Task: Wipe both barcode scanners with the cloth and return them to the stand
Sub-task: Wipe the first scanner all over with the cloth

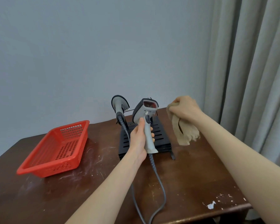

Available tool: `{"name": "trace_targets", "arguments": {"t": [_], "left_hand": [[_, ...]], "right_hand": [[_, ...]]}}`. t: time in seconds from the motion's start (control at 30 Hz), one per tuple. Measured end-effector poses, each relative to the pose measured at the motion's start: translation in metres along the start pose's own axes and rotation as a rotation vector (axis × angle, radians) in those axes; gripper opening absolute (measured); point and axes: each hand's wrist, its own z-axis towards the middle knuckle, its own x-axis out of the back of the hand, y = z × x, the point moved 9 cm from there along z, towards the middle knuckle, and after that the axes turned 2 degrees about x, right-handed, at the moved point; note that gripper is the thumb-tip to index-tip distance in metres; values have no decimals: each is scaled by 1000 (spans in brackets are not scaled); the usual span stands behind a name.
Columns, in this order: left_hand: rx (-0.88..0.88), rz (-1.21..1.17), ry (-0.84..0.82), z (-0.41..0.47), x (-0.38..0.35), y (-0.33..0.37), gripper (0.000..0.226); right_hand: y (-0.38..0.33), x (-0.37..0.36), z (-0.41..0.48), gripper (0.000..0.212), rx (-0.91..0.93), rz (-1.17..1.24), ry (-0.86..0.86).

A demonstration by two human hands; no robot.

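From the head camera, the left hand (139, 141) is wrapped round the handle of one barcode scanner (145, 111), thumb up near the trigger, lifting it clear above the stand (161, 136) with its window facing the person. The right hand (186, 109) is bunched round a cloth (183, 131), held up just beside the scanner's head but not touching it.

The scanner looks to me like light, rigid moulded plastic, smooth enough to turn in a loose grip, so the handle seems the right place to hold it. The window is probably the part to treat gently. Its cable (160, 191) trails off the near table edge and may tug as the scanner is turned. The cloth is soft and limp, hanging in folds below the fist.

The held scanner is pale grey with a dark hood round a reddish window and a dark trigger. The second scanner (119, 104), of the same colouring, hangs on the stand's left side, facing away. The stand is black with a slotted base, set at the back of the scuffed brown table (192, 178); a red basket (58, 147) sits well to its left
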Motion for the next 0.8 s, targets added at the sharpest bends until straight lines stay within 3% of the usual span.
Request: {"name": "trace_targets", "arguments": {"t": [0.13,0.4,0.57,0.8], "left_hand": [[9,-5,-3,-2,-2,-1,44],[13,2,-2,-3,-3,0,44],[10,-2,-19,-5,-5,0,43],[26,3,-15,-6,-5,-1,44]], "right_hand": [[6,-12,-3,25,-50,208,-158],[6,-9,2,14,-23,257,-143],[12,-8,3,23,-100,410,-117],[15,-24,1,15,-310,1084,-253]]}}
